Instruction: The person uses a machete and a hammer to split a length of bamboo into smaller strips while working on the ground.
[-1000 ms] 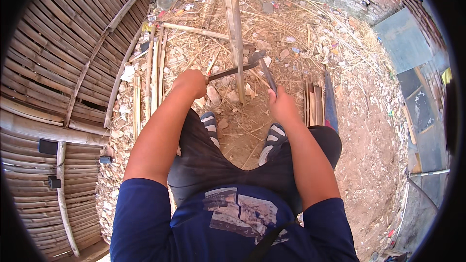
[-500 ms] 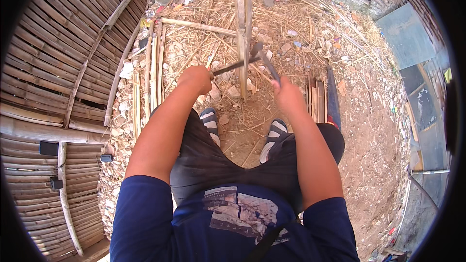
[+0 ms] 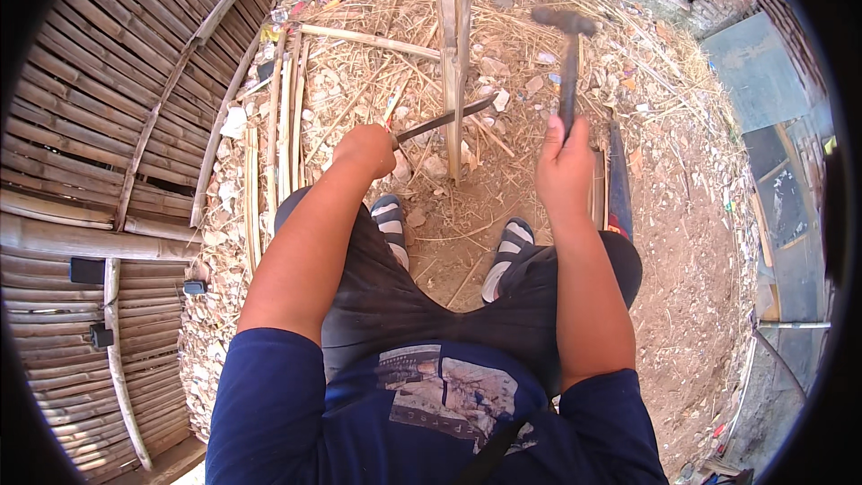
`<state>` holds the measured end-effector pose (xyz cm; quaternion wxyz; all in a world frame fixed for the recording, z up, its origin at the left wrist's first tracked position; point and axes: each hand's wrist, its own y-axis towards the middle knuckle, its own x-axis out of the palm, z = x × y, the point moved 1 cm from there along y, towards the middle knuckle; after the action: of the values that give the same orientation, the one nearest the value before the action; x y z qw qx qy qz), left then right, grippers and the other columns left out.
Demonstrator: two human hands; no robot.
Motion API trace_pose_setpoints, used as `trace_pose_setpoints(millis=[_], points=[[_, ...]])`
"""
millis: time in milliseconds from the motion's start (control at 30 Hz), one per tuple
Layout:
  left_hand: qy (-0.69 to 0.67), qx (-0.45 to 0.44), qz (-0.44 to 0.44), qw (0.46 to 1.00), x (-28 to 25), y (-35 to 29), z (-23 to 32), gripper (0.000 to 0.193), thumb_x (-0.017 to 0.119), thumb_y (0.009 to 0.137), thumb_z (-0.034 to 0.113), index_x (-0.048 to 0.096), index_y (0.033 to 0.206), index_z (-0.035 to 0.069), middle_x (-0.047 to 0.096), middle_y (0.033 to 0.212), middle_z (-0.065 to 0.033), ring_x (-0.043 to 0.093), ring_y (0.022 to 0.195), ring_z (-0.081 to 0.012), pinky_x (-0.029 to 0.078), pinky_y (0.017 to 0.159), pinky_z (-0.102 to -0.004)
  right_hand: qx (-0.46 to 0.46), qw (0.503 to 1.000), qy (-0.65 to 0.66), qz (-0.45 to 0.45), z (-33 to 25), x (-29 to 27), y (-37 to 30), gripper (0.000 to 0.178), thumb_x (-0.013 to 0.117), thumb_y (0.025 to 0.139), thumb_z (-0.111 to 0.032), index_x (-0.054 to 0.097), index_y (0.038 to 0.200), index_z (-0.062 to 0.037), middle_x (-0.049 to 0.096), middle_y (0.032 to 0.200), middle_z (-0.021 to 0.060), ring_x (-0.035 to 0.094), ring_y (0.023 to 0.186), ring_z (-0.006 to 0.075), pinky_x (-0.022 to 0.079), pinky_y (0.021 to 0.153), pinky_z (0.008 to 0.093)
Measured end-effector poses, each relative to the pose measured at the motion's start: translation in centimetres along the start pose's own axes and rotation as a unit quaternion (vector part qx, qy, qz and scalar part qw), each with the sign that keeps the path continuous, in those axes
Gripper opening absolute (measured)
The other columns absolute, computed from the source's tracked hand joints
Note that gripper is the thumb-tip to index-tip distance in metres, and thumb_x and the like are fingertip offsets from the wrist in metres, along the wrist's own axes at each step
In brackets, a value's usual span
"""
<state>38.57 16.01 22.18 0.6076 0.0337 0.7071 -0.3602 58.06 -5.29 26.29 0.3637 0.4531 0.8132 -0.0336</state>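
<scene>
My left hand point(image 3: 366, 151) is closed round the handle of a machete with a dark blade point(image 3: 422, 130). The blade crosses the lower part of an upright bamboo pole point(image 3: 451, 36), and its curved tip sticks out on the pole's right side. A lengthwise split line shows along the pole. My right hand point(image 3: 564, 166) grips a hammer point(image 3: 569, 72) by its dark handle. The hammer's head is up and to the right of the blade, apart from both blade and pole. The pole's foot stands on the soil in front of my sandals point(image 3: 510, 256).
Bamboo strips point(image 3: 285, 117) lie on the left, and more split pieces point(image 3: 600, 189) lie beside my right knee. Straw, stones and litter cover the ground ahead. A slatted bamboo wall point(image 3: 99, 81) stands at left; grey sheets point(image 3: 754, 63) lean at right.
My right hand has raised the hammer up and to the right, away from the machete's tip. My left hand and the machete stay nearly in place at the pole.
</scene>
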Motion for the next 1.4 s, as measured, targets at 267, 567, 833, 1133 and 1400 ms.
trace_pose_setpoints(millis=[267, 567, 833, 1133, 1400], points=[[0.002, 0.001, 0.005, 1.0, 0.0, 0.1, 0.4, 0.042, 0.061, 0.088, 0.011, 0.075, 0.126, 0.025, 0.073, 0.119, -0.0105, 0.07, 0.112, -0.0306, 0.058, 0.094, -0.0424, 0.011, 0.989, -0.067, -0.135, 5.9, 4.9, -0.7, 0.038, 0.057, 0.104, -0.038, 0.059, 0.103, -0.0002, 0.068, 0.08, 0.0256, 0.068, 0.077, 0.0469, 0.049, 0.066, 0.0544], [-0.014, 0.007, -0.005, 1.0, 0.9, 0.8, 0.7, 0.044, 0.062, 0.085, 0.013, 0.075, 0.125, 0.024, 0.074, 0.115, -0.0118, 0.071, 0.109, -0.0303, 0.058, 0.094, -0.0425, -0.03, 0.999, 0.006, 0.019, 3.1, 3.0, -0.7, 0.033, 0.055, 0.106, -0.035, 0.053, 0.105, -0.0021, 0.064, 0.072, 0.0255, 0.067, 0.071, 0.0461, 0.048, 0.063, 0.0541], [0.001, 0.008, 0.01, 1.0, 2.0, 1.6, 0.4, 0.042, 0.061, 0.086, 0.015, 0.075, 0.125, 0.023, 0.074, 0.117, -0.0121, 0.071, 0.112, -0.0315, 0.058, 0.095, -0.0434, 0.032, 0.986, -0.055, -0.154, 5.5, 5.3, -1.1, 0.039, 0.051, 0.107, -0.039, 0.06, 0.106, -0.0007, 0.068, 0.082, 0.0251, 0.068, 0.081, 0.0465, 0.05, 0.071, 0.055], [0.008, 0.024, 0.007, 1.0, 2.1, 1.3, 0.9, 0.037, 0.06, 0.089, 0.015, 0.075, 0.123, 0.019, 0.073, 0.116, -0.0148, 0.071, 0.109, -0.034, 0.058, 0.092, -0.0452, 0.032, 0.999, 0.021, -0.007, 2.0, 2.5, -0.3, 0.037, 0.051, 0.107, -0.035, 0.054, 0.115, 0.0009, 0.068, 0.08, 0.0247, 0.068, 0.081, 0.0452, 0.049, 0.071, 0.0546], [0.005, -0.004, -0.008, 1.0, 2.3, 1.5, 0.7, 0.038, 0.062, 0.088, 0.017, 0.075, 0.123, 0.021, 0.073, 0.117, -0.0132, 0.071, 0.111, -0.0321, 0.058, 0.095, -0.043, 0.065, 0.98, -0.069, -0.173, 5.8, 5.3, -0.9, 0.042, 0.05, 0.107, -0.039, 0.064, 0.11, 0.0009, 0.069, 0.087, 0.028, 0.069, 0.089, 0.047, 0.052, 0.079, 0.0547]])
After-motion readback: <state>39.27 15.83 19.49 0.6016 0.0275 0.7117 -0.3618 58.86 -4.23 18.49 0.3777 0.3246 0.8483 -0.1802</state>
